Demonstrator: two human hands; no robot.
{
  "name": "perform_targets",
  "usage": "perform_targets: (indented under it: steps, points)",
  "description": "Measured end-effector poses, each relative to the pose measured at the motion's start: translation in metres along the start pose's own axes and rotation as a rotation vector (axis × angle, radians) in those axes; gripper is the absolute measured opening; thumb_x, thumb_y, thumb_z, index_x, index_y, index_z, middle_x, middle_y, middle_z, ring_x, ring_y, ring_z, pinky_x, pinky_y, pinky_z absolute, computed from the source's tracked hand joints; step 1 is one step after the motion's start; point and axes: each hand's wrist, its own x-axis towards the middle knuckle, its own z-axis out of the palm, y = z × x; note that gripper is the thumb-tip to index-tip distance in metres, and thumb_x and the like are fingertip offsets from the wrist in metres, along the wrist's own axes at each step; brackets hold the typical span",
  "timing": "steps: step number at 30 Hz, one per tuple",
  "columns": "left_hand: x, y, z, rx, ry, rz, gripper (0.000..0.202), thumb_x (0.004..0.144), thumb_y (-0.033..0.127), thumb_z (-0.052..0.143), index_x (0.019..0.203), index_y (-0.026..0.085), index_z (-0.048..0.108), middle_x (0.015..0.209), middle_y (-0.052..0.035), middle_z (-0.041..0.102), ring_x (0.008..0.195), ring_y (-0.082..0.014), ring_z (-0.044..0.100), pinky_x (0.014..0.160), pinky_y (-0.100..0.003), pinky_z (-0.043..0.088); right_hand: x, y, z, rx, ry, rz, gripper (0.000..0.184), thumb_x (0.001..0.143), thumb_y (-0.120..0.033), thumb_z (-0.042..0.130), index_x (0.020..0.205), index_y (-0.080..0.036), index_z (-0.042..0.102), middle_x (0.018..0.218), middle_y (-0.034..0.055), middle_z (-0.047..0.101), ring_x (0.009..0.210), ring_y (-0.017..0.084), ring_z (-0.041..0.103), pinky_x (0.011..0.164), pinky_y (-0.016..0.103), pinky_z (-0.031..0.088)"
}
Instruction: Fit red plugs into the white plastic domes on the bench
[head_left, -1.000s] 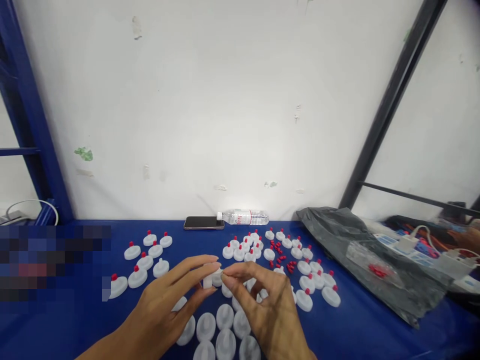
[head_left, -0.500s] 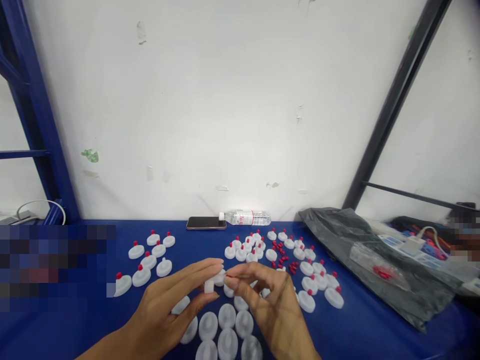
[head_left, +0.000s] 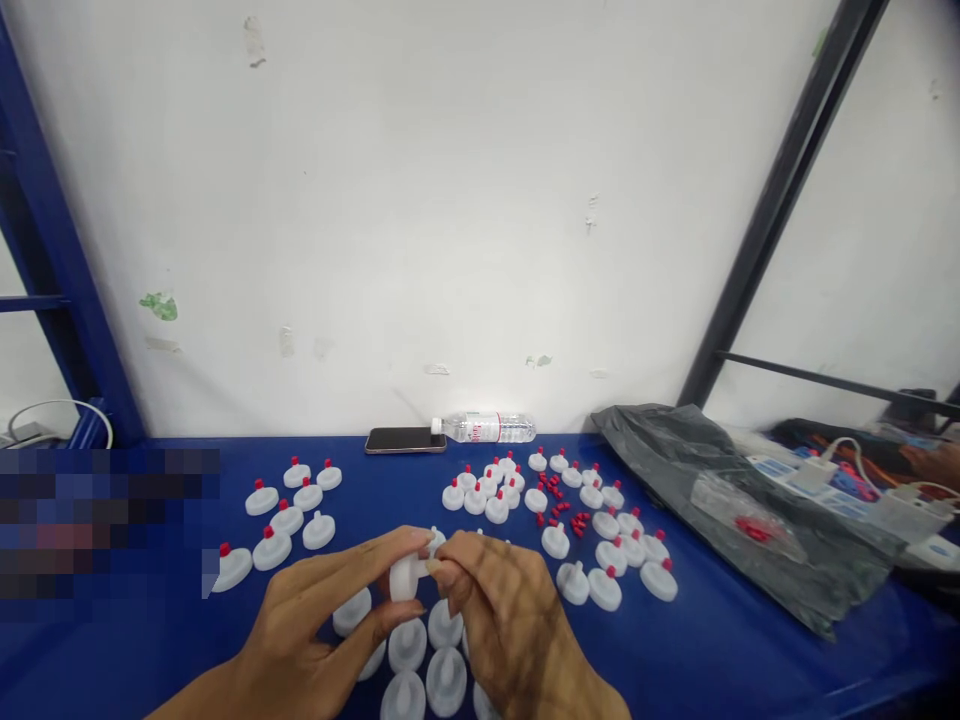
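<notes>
My left hand (head_left: 322,610) grips a white round nozzle cap (head_left: 403,580) by its rim between thumb and fingers, tipped so its spout points right. My right hand (head_left: 510,610) is closed, its thumb and fingers pinching the spout's end. Whether a small red tip sits in that pinch is hidden. Below and between the hands stand several white nozzle caps (head_left: 446,682) with bare spouts. Beyond my right hand lie loose red tips (head_left: 580,523), with red-tipped white caps (head_left: 496,507) around them.
More red-tipped caps (head_left: 271,549) stand at the left of the blue table (head_left: 187,660). A phone (head_left: 405,440) and a clear bottle (head_left: 487,428) lie by the wall. At right, a dark plastic sheet (head_left: 780,570) carries a clear bag (head_left: 742,515) with red pieces.
My right hand has closed in on the spout of the held cap, where a gap showed before. The cap has turned to show more of its side. The camera view has shifted slightly.
</notes>
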Motion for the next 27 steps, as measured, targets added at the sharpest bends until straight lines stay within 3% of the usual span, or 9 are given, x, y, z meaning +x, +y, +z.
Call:
perform_targets:
  steps: [4, 9, 15, 22, 27]
  points:
    - [-0.004, 0.001, 0.002, 0.041, 0.028, 0.003, 0.05, 0.095, 0.038, 0.067, 0.143, 0.037, 0.054, 0.115, -0.0012, 0.08, 0.09, -0.0228, 0.08, 0.083, -0.028, 0.067, 0.001, 0.003, 0.002, -0.091, 0.067, -0.156, 0.027, 0.104, -0.035, 0.04, 0.096, -0.035, 0.066, 0.092, -0.0038, 0.078, 0.07, 0.017, 0.071, 0.06, 0.03, 0.045]
    - [-0.005, 0.001, 0.004, 0.088, -0.004, 0.024, 0.047, 0.096, 0.039, 0.065, 0.142, 0.034, 0.055, 0.108, -0.0019, 0.081, 0.079, -0.0184, 0.079, 0.071, -0.023, 0.064, 0.005, 0.0, 0.002, -0.246, 0.072, -0.252, 0.027, 0.103, -0.025, 0.039, 0.086, -0.028, 0.06, 0.076, -0.0058, 0.074, 0.06, 0.016, 0.069, 0.055, 0.031, 0.041]
    - [-0.009, 0.0, 0.006, 0.084, 0.057, 0.06, 0.043, 0.099, 0.039, 0.061, 0.141, 0.032, 0.057, 0.099, 0.0001, 0.082, 0.06, -0.013, 0.073, 0.064, -0.022, 0.061, 0.006, 0.0, 0.003, -0.218, 0.08, -0.3, 0.029, 0.102, -0.025, 0.038, 0.081, -0.025, 0.058, 0.067, -0.0063, 0.067, 0.055, 0.013, 0.063, 0.051, 0.029, 0.036]
    - [-0.013, -0.002, 0.006, 0.175, 0.056, 0.125, 0.048, 0.099, 0.029, 0.06, 0.147, 0.031, 0.052, 0.111, -0.0035, 0.08, 0.075, -0.0174, 0.077, 0.07, -0.027, 0.062, 0.008, -0.001, -0.001, -0.051, -0.087, -0.179, 0.035, 0.103, -0.032, 0.035, 0.074, -0.025, 0.052, 0.064, -0.0046, 0.063, 0.053, 0.014, 0.058, 0.052, 0.029, 0.034]
    - [-0.003, -0.002, 0.002, 0.205, -0.059, 0.091, 0.052, 0.099, 0.031, 0.058, 0.149, 0.036, 0.045, 0.12, -0.0035, 0.078, 0.096, -0.0224, 0.077, 0.084, -0.033, 0.062, 0.008, -0.001, -0.012, -0.093, -0.026, -0.143, 0.034, 0.104, -0.037, 0.038, 0.077, -0.027, 0.058, 0.068, -0.0035, 0.067, 0.059, 0.016, 0.062, 0.057, 0.029, 0.038]
